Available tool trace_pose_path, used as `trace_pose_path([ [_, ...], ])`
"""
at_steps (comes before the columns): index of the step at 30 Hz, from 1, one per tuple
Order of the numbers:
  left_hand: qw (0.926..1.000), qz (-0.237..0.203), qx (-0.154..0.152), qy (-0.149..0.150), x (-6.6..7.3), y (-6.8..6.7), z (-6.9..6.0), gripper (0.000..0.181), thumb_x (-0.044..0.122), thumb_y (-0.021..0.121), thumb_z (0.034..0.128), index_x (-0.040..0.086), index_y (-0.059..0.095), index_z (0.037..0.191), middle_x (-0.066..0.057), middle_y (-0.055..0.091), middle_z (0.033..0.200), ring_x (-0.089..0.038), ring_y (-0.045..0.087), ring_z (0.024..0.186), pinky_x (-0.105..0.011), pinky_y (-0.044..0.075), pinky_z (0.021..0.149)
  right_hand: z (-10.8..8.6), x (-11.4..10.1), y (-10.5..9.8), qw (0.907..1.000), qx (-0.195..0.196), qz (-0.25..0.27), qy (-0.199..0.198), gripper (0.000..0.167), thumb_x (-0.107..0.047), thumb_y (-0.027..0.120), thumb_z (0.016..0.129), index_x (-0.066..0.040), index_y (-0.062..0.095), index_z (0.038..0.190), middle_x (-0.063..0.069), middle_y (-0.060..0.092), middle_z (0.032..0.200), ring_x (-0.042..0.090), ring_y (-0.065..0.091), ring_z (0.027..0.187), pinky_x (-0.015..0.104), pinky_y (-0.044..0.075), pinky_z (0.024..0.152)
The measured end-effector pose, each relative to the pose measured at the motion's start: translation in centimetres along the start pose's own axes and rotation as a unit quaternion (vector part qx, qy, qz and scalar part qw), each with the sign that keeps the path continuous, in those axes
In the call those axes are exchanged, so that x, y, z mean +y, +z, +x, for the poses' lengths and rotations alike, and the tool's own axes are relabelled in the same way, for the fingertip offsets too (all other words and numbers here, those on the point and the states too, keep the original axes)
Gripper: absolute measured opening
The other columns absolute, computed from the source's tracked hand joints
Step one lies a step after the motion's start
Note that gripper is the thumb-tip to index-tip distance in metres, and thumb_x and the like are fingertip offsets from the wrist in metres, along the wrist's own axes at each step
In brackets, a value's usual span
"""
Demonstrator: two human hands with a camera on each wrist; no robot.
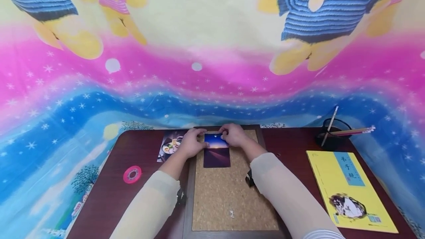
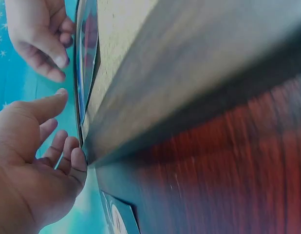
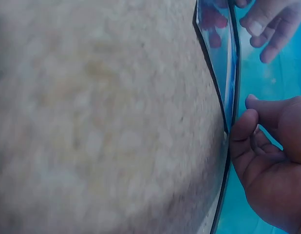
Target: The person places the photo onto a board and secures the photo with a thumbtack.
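Note:
A photo with a blue sky and dark lower half (image 1: 216,157) (image 2: 87,63) (image 3: 219,63) lies at the top of a framed cork board (image 1: 229,194) (image 2: 121,29) (image 3: 92,122). At its left edge is my left hand (image 1: 192,144) (image 2: 38,161), thumb extended and fingers loosely bent, nothing visible in them. By the photo's upper right corner, my right hand (image 1: 235,135) (image 3: 274,161) has its fingers bent and its thumb near the index finger; nothing shows between them. Contact with the photo is unclear.
Left of the board lies a food photo (image 1: 170,146) (image 2: 116,219), partly behind my left hand. A pink tape roll (image 1: 126,175) is on the dark red table (image 1: 106,194). At the right are a yellow book (image 1: 352,194) and a black holder (image 1: 332,142) with pencils. Patterned fabric (image 1: 212,84) hangs behind.

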State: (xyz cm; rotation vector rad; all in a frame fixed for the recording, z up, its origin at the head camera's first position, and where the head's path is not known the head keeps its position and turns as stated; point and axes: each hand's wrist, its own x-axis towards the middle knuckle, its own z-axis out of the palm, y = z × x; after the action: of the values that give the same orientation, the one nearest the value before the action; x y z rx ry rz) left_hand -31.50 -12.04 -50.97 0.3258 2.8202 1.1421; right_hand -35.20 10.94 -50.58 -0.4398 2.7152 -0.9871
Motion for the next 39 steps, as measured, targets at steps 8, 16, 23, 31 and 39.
trace_pose_path([
  [8,0.9999,-0.009,0.01,-0.005,-0.9,-0.8,-1.0,0.052,0.023,0.081,0.0906,0.012,0.066,0.139,-0.011,0.061,0.13,-0.031,0.064,0.112,-0.048,0.054,0.092,-1.6,1.2,-1.3,0.9999,0.011,0.008,-0.004,0.019,-0.016,0.064,0.103,-0.011,0.072,0.12,0.0,0.066,0.098,0.019,0.059,0.085,0.035,0.048,0.074],
  [16,0.9996,0.0,0.027,-0.008,-2.0,-2.0,-2.1,0.05,0.024,0.082,0.0905,0.011,0.067,0.137,-0.01,0.062,0.128,-0.031,0.065,0.11,-0.049,0.054,0.09,-3.3,1.5,-2.8,0.9997,0.021,0.004,-0.01,0.019,-0.012,0.064,0.101,-0.01,0.072,0.118,0.001,0.068,0.102,0.018,0.062,0.095,0.037,0.052,0.084],
  [23,0.9992,-0.003,0.039,-0.01,-2.7,-3.0,-3.0,0.048,0.02,0.081,0.0912,0.008,0.067,0.136,-0.012,0.063,0.125,-0.033,0.064,0.111,-0.05,0.054,0.09,-4.6,2.3,-3.8,0.9991,0.033,-0.016,-0.021,0.021,-0.015,0.066,0.102,-0.009,0.072,0.121,0.001,0.068,0.102,0.018,0.064,0.095,0.037,0.054,0.082],
  [31,0.9979,0.023,0.058,-0.017,-3.8,-3.7,-3.6,0.048,0.023,0.082,0.0902,0.007,0.068,0.133,-0.015,0.064,0.125,-0.031,0.065,0.104,-0.05,0.053,0.092,-6.0,3.8,-5.0,0.9984,0.038,-0.035,-0.026,0.023,-0.015,0.066,0.102,-0.007,0.07,0.123,0.001,0.068,0.104,0.018,0.064,0.093,0.037,0.055,0.08],
  [39,0.997,0.02,0.074,-0.01,-4.9,-4.8,-4.4,0.048,0.02,0.084,0.0868,0.003,0.07,0.129,-0.021,0.061,0.129,-0.033,0.065,0.103,-0.052,0.05,0.094,-7.7,5.5,-6.1,0.9969,0.05,-0.05,-0.035,0.023,-0.016,0.068,0.101,-0.004,0.071,0.121,0.003,0.069,0.102,0.02,0.065,0.093,0.042,0.054,0.082],
])
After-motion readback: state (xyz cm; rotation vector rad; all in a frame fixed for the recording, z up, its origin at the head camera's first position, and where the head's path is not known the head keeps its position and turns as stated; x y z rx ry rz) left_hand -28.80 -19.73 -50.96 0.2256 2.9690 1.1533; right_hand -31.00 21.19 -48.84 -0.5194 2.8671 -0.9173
